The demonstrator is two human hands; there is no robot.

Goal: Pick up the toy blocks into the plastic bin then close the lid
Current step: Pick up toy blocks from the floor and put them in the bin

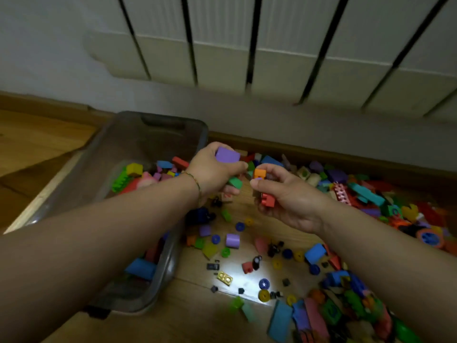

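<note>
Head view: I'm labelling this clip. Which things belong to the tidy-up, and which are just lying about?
Job: bin; left hand holding purple block and green block; right hand holding orange block and red block; loose blocks.
Just there: radiator; floor; bracelet.

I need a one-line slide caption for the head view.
Left hand and right hand each hold toy blocks beside the open plastic bin; many more lie on the wooden floor.

Both bare forearms reach forward, hands nearly meeting. The left hand (211,170), back up, curls its fingers round a purple foam block (227,155). The right hand (290,198), palm turned up, pinches a small orange plastic brick (259,173) at its fingertips.
</note>
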